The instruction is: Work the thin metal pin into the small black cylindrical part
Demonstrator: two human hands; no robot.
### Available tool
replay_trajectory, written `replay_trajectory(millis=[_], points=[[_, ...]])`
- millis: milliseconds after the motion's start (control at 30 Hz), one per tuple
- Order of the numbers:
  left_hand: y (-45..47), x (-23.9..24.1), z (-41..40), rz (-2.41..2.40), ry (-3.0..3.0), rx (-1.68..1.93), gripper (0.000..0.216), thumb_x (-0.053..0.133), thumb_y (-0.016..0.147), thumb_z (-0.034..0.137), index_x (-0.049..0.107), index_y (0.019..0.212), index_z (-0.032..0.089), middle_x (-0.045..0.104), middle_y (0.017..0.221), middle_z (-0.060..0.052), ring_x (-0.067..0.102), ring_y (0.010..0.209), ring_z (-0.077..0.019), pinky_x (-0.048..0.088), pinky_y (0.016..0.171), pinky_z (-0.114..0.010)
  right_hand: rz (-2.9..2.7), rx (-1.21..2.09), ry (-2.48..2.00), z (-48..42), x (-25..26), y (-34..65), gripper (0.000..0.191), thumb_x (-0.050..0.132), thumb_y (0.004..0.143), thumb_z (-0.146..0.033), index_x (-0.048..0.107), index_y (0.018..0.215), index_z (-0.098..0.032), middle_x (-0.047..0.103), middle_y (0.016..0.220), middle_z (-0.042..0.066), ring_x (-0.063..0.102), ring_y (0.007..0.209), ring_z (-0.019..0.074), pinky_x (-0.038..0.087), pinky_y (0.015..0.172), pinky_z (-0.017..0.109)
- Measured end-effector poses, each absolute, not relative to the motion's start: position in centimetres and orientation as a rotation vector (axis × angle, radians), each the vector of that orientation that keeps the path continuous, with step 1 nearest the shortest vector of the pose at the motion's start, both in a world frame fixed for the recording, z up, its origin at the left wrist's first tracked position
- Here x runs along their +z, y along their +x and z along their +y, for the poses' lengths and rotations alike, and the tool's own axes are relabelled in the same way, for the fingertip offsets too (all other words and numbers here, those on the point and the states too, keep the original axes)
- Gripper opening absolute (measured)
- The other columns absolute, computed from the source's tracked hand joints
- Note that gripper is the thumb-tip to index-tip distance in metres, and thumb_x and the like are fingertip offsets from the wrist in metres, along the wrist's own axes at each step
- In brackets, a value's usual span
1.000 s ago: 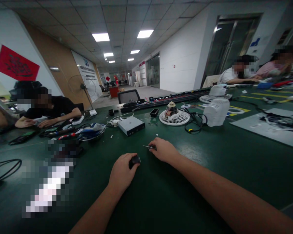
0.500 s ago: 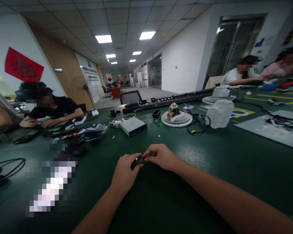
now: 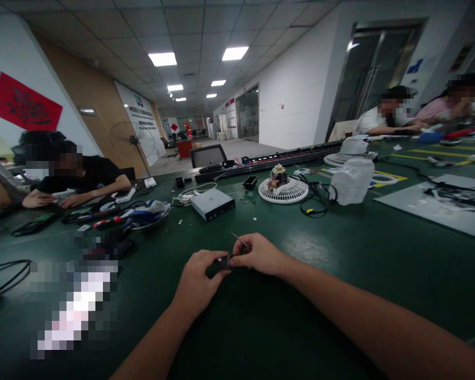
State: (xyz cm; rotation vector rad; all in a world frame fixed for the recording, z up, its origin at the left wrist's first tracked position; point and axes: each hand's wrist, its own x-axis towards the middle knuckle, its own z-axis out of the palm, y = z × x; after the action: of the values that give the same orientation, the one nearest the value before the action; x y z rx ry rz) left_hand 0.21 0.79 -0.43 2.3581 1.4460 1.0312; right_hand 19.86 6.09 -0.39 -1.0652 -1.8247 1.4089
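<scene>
My left hand (image 3: 196,279) is closed, its thumb and fingers gripping a small dark cylindrical part (image 3: 224,262) just above the green table. At the cylinder's right end, the fingertips of my right hand (image 3: 263,256) press close against it. A thin metal rod (image 3: 237,238) sticks out up and left from between the right fingers; its other end is hidden in the hand, so its kind does not show. Beyond both hands lies a grey optical drive (image 3: 212,205) with a black front.
A round white fan grille (image 3: 283,195) bears an exposed motor (image 3: 277,179). Right of it are a black cable (image 3: 320,198) and a white fan housing (image 3: 353,182). A grey board (image 3: 439,211) lies farther right. At left, a person (image 3: 91,174) works beside tools and a blue cloth (image 3: 152,211).
The whole view has shifted slightly. The rod in my right hand now points more steeply upward, and the right fingers cover more of the cylinder's end. Both hands keep their hold.
</scene>
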Motion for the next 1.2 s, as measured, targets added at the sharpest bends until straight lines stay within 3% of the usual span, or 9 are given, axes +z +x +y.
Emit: replay_trajectory(millis=[267,400,533,667,867,1200], points=[[0.3,-0.3,0.5,1.347,2.329,1.013,0.026,0.07,0.075,0.017,0.067,0.099,0.026,0.07,0.1,-0.001,0.065,0.095,-0.0197,0.051,0.085,-0.035,-1.85,1.455,-1.066,6.2,-0.6,19.8,0.024,0.078,0.065,-0.03,0.062,0.076,-0.016,0.057,0.065,-0.004,0.047,0.05,0.0067,0.036,0.046,0.02],[0.6,-0.2,0.6,1.452,2.251,1.016,0.026,0.07,0.076,0.019,0.066,0.101,0.025,0.07,0.099,0.0,0.065,0.093,-0.0194,0.052,0.083,-0.035,-1.966,1.219,-1.069,6.0,-0.2,19.9,0.021,0.072,0.073,-0.029,0.064,0.088,-0.016,0.063,0.077,-0.001,0.054,0.061,0.0097,0.041,0.055,0.022],[0.6,-0.3,1.0,1.624,2.175,1.069,0.026,0.068,0.075,0.019,0.066,0.1,0.024,0.071,0.099,-0.001,0.066,0.094,-0.0217,0.052,0.085,-0.038,-2.117,0.774,-1.141,5.7,0.7,20.5,0.026,0.063,0.082,-0.03,0.058,0.105,-0.017,0.066,0.088,0.003,0.057,0.07,0.0133,0.041,0.06,0.025],[0.2,-0.3,1.3,1.689,2.091,1.1,0.023,0.067,0.075,0.02,0.066,0.097,0.024,0.071,0.094,-0.001,0.067,0.089,-0.0214,0.053,0.081,-0.037,-2.388,0.412,-1.077,5.8,1.4,21.6,0.014,0.055,0.088,-0.022,0.065,0.096,-0.019,0.067,0.089,0.004,0.06,0.077,0.0154,0.041,0.068,0.027],[0.2,-0.5,1.2,1.588,2.161,1.063,0.026,0.067,0.074,0.021,0.067,0.101,0.024,0.071,0.1,-0.002,0.067,0.092,-0.0212,0.053,0.084,-0.038,-2.546,0.2,-1.04,5.5,1.9,21.7,0.02,0.056,0.088,-0.026,0.073,0.099,-0.023,0.07,0.091,0.004,0.062,0.082,0.0182,0.042,0.071,0.029],[0.4,-0.5,1.1,1.563,2.176,0.994,0.025,0.068,0.075,0.022,0.067,0.101,0.026,0.07,0.1,-0.001,0.066,0.091,-0.0203,0.054,0.08,-0.035,-2.517,0.19,-1.171,5.0,1.9,21.3,0.023,0.055,0.086,-0.029,0.074,0.098,-0.026,0.073,0.091,0.003,0.064,0.083,0.0188,0.042,0.071,0.028]])
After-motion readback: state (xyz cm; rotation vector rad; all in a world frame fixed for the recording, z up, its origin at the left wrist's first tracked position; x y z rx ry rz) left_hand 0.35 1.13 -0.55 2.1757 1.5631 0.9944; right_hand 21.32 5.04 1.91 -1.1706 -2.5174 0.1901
